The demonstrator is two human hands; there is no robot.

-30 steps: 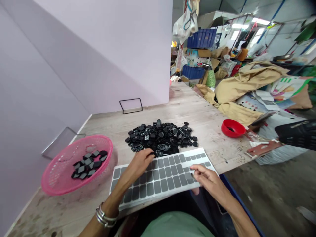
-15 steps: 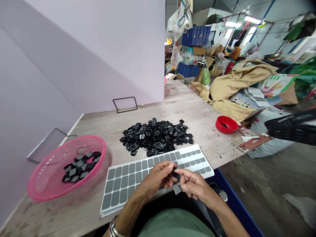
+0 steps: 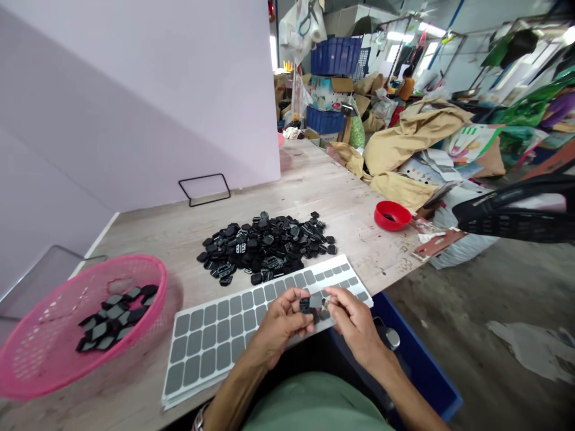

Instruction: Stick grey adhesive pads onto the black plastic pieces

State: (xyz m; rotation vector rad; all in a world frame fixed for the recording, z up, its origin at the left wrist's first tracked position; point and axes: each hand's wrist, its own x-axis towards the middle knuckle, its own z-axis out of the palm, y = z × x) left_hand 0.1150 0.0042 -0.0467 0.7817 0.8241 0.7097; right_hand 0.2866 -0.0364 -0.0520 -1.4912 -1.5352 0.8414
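At the far left a pink basket [image 3: 40,353] stands on the counter [image 3: 341,206], tilted in view, with a cluster of dark pieces [image 3: 105,326] lying in its right part, many showing a flat grey face. Farther back, a black wire frame [image 3: 209,201] stands just in front of a lilac panel [image 3: 179,90]. To the right of the basket, a white sheet [image 3: 169,383] bears rows of rounded grey shapes, larger on the left and smaller at the right end; it lies along the near edge of the counter, and more layers show beneath its near left corner. Just beyond it spreads a loose pile of black pieces [image 3: 269,242], some with pale markings

Over the right half of the sheet, the person's left hand [image 3: 281,326] holds a small black piece [image 3: 305,304] between thumb and fingers. At that piece's right side sits a grey patch [image 3: 316,300]; whether it is stuck down cannot be told. The right hand [image 3: 353,317] has thumb and forefinger drawn narrow, pinching the patch by its right edge

Below the counter on the right is a blue bin [image 3: 431,371]. Farther right, near the counter's edge, stands a red bowl [image 3: 381,222] with something dark inside, and beyond it lie tan sacks [image 3: 404,140] in a heap
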